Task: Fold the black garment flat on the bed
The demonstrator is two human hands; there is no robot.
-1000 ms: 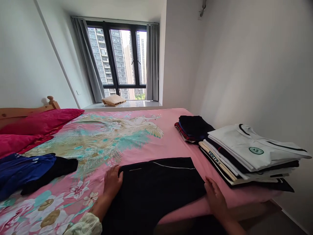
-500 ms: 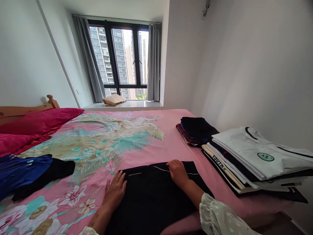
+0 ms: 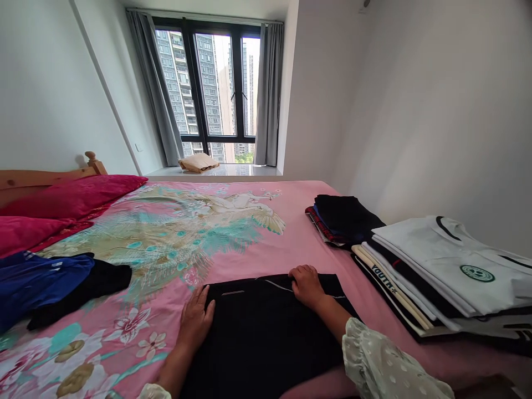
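Observation:
A black pair of shorts (image 3: 266, 338), as far as its shape shows, lies flat on the bed in front of me, with thin grey lines near its far edge. My left hand (image 3: 197, 318) rests along its left edge, fingers stretched out and lying flat. At the far edge, right of the middle, my right hand (image 3: 306, 285) has its fingers bent over the cloth; their tips are partly hidden. The near end of the shorts runs out of the picture.
To the right stand a stack of folded shirts (image 3: 440, 266), a white one with a green badge on top, and a smaller dark clothes pile (image 3: 349, 216). Blue and black clothes (image 3: 75, 282) lie loose at left. Red pillows (image 3: 78, 199) are behind them on the patterned bedsheet (image 3: 233, 249).
The view has tilted down and shifted slightly left. My right hand's fingers are more curled over the far edge of the shorts. My left hand stays at the left edge.

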